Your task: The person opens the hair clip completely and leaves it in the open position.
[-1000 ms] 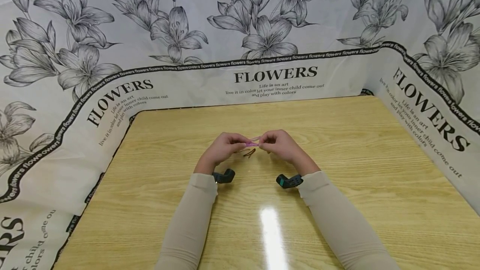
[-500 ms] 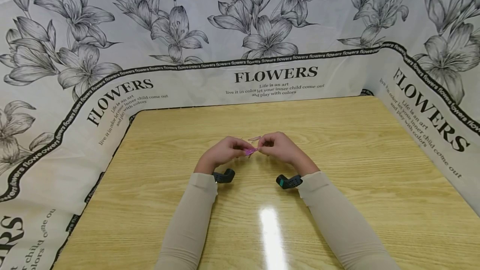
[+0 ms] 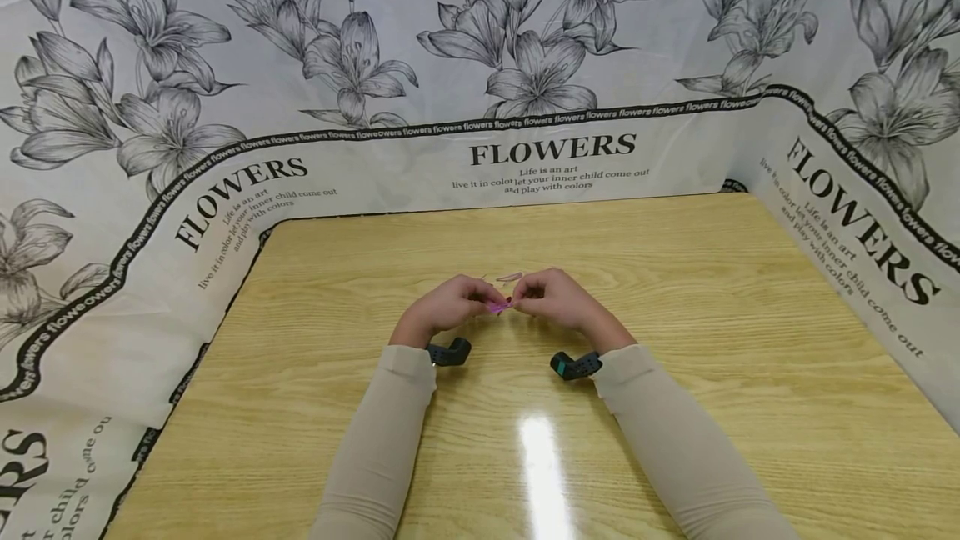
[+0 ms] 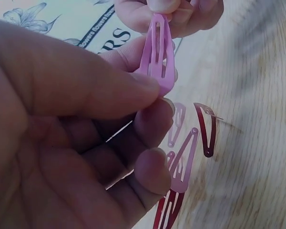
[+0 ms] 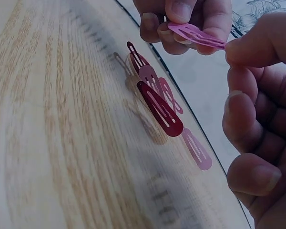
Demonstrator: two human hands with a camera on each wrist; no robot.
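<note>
A pink snap hair clip (image 4: 167, 84) is held in the air between both hands. My left hand (image 3: 448, 303) pinches its broad end between thumb and forefinger. At the narrow tip, the thumb and forefinger of my right hand (image 3: 557, 298) grip it, as the right wrist view shows. Several loose clips lie on the table just beyond and below the fingers. Among them are a dark red clip (image 5: 169, 123) and a light pink clip (image 5: 199, 151), some overlapping. In the head view the hands hide most of this pile.
The wooden table (image 3: 712, 290) spreads around the hands, with a bright light reflection (image 3: 546, 473) near the front. A white flower-printed cloth (image 3: 390, 177) walls off its back and sides. Dark wrist cameras (image 3: 450, 352) sit at both cuffs.
Both hands have come slightly lower and closer to the body, and the right hand has edged left. The loose dark clips seen below the hands earlier are now mostly covered.
</note>
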